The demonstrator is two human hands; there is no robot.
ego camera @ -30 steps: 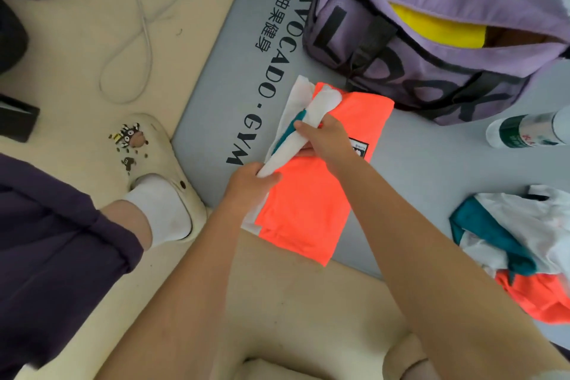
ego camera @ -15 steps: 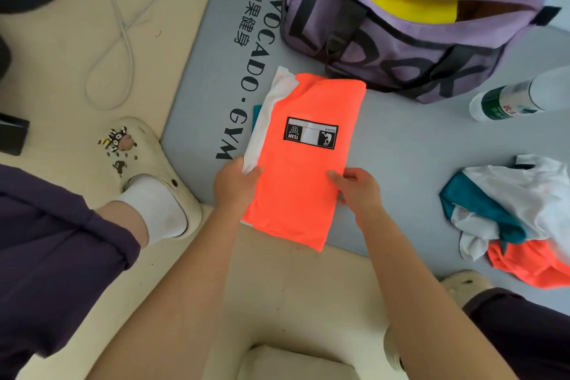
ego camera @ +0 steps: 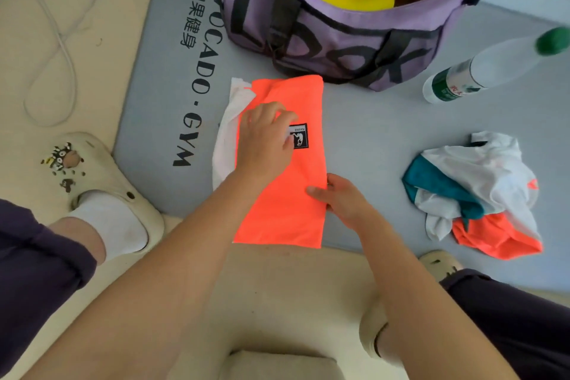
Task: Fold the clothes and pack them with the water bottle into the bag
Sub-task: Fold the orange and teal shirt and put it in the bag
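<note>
Folded orange garment (ego camera: 287, 194) with black patch, white fabric showing along its left edge, flat on grey mat (ego camera: 370, 139) just before purple bag (ego camera: 339, 31). Left hand (ego camera: 265, 142) pressing on top, fingers bent. Right hand (ego camera: 342, 200) pinching right edge.

Both bare forearms reach forward from the bottom of the view, converging toward the middle. The left hand (ego camera: 265, 140) lies palm down, knuckles up, its fingers loosely bent and spread, pressing flat on what is under it. The right hand (ego camera: 342, 199) sits nearer the body and lower, turned on its side, thumb pointing left and fingers tucked below an edge, pinching it. The two hands are apart.
</note>
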